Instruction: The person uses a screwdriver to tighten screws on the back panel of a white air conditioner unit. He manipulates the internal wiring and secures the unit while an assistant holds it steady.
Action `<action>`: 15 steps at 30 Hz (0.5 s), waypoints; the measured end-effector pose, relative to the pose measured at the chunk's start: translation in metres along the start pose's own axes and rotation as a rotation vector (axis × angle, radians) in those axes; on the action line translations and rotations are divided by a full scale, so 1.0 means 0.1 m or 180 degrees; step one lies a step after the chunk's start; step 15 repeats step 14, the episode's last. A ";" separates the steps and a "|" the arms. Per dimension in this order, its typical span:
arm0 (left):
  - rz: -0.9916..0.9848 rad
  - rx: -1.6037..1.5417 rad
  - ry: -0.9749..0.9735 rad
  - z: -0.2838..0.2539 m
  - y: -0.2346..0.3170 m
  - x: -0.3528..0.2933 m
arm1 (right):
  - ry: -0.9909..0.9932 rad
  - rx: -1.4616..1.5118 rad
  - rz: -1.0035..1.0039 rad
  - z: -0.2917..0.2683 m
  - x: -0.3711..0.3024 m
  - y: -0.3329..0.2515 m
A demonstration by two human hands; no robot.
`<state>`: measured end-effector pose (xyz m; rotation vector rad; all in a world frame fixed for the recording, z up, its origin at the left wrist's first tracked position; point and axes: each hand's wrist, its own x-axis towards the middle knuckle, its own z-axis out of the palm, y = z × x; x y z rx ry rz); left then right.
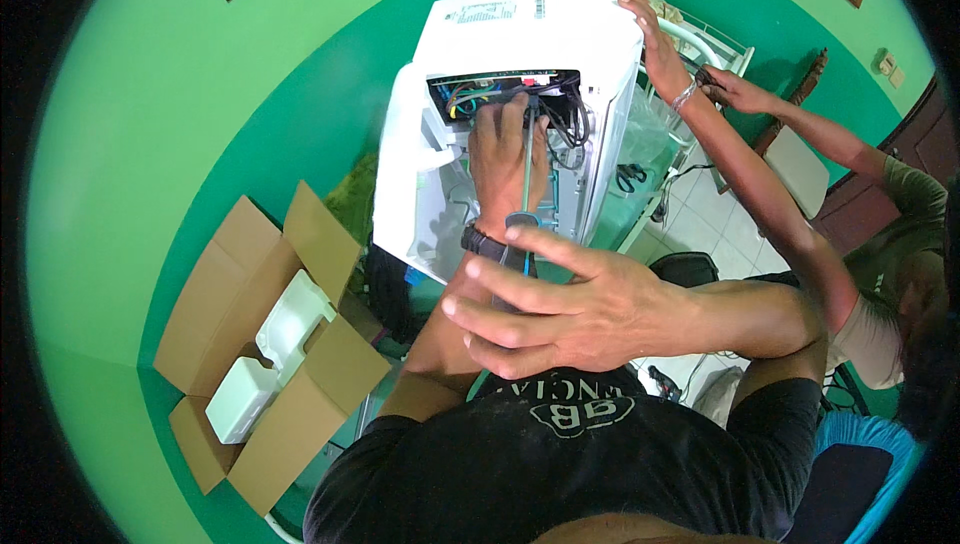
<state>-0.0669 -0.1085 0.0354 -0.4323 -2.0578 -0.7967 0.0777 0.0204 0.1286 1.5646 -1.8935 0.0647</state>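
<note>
A white box-shaped appliance [530, 29] stands ahead of me, with wires [465, 96] and black cables showing in an opening in its side. My left hand [505, 159] reaches into that side. Its bent fingers close around the lower shaft of a long screwdriver [528, 169], near the wires; the fingertips are partly hidden. The screwdriver's dark and blue handle points back toward me. Over this handle my right hand [580, 299] is spread, fingers stretched and apart. Its thumb is hidden.
A co-worker's hand [655, 49] rests on the appliance's right corner; their other hand [735, 92] holds something small and dark. An open cardboard box [300, 414] with white foam pieces [295, 319] is at lower left. Scissors [630, 177] lie right of the appliance.
</note>
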 end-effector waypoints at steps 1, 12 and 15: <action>-0.0060 -0.0053 -0.0023 0.01 0.01 0.02 | 0.0046 0.0083 0.0002 0.01 -0.02 0.03; -0.0232 -0.0096 0.0123 0.07 -0.02 0.05 | 0.0287 0.0084 0.0125 0.18 0.00 0.02; -0.0274 -0.0039 0.0049 0.11 0.02 0.06 | -0.0381 0.0452 -0.0025 0.06 -0.02 0.07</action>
